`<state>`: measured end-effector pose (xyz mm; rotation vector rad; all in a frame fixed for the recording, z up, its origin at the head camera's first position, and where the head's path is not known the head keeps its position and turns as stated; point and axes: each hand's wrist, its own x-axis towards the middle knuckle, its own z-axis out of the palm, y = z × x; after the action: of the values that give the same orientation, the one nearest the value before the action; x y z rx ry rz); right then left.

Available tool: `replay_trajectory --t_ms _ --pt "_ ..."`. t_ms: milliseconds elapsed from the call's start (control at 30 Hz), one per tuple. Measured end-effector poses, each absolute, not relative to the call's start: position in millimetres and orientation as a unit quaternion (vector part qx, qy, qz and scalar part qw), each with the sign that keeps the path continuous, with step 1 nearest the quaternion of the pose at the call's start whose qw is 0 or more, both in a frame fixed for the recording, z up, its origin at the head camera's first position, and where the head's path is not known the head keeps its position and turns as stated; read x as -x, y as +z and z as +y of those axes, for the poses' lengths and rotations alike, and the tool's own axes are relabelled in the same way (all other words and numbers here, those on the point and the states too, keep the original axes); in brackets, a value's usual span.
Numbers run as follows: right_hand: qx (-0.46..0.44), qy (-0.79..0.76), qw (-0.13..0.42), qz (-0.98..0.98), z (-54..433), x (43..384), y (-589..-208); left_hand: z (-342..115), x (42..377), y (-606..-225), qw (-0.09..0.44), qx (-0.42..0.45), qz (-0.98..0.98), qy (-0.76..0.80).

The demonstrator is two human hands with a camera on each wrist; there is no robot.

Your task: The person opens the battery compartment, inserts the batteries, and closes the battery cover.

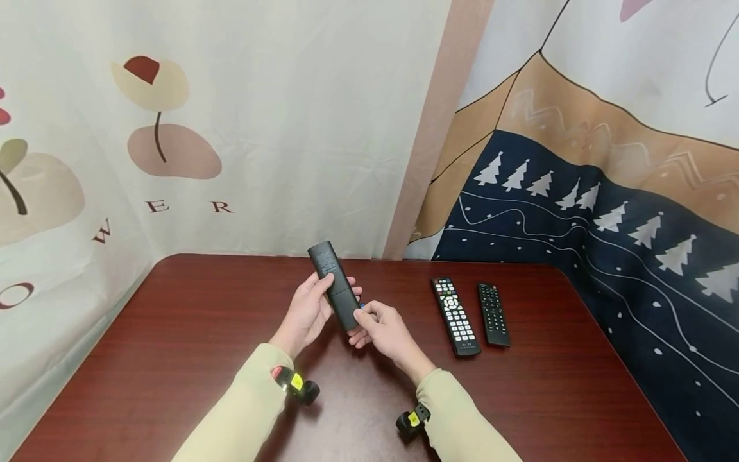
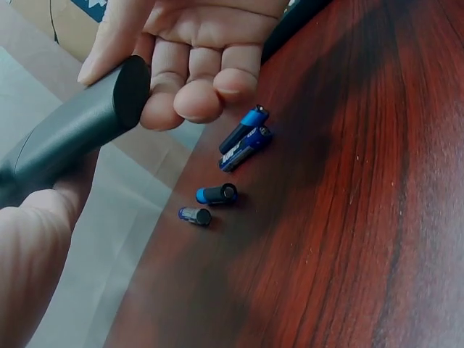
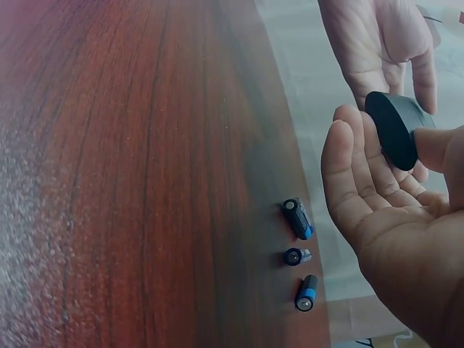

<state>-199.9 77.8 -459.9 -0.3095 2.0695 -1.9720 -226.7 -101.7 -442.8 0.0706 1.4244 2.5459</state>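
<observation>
A dark remote control (image 1: 333, 282) is held tilted above the table, its back with a cover seam facing up. My left hand (image 1: 305, 316) grips it along the middle, thumb on top. At its lower end my right hand (image 1: 385, 330) pinches it, thumb on the back and fingers beneath. The rounded end of the remote control (image 2: 130, 90) shows close up in the left wrist view. Beneath the hands, several blue-and-black batteries lie on the table, among them one battery (image 2: 217, 194) and a smaller-looking battery (image 2: 194, 216); the head view mostly hides them.
Right of the hands, a black remote control with white buttons (image 1: 456, 317) and a smaller black remote control (image 1: 493, 314) lie face up on the reddish-brown table (image 1: 190, 346). A pale patterned curtain (image 1: 306, 128) and a dark-blue tree-print cloth (image 1: 577, 224) hang around the table's edges.
</observation>
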Motion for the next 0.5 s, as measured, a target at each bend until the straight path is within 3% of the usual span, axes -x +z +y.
replay_trajectory --t_ms 500 --pt "0.120 -0.666 0.134 0.724 73.5 201.3 -460.1 -93.5 225.9 -443.0 0.090 -0.013 0.464 0.881"
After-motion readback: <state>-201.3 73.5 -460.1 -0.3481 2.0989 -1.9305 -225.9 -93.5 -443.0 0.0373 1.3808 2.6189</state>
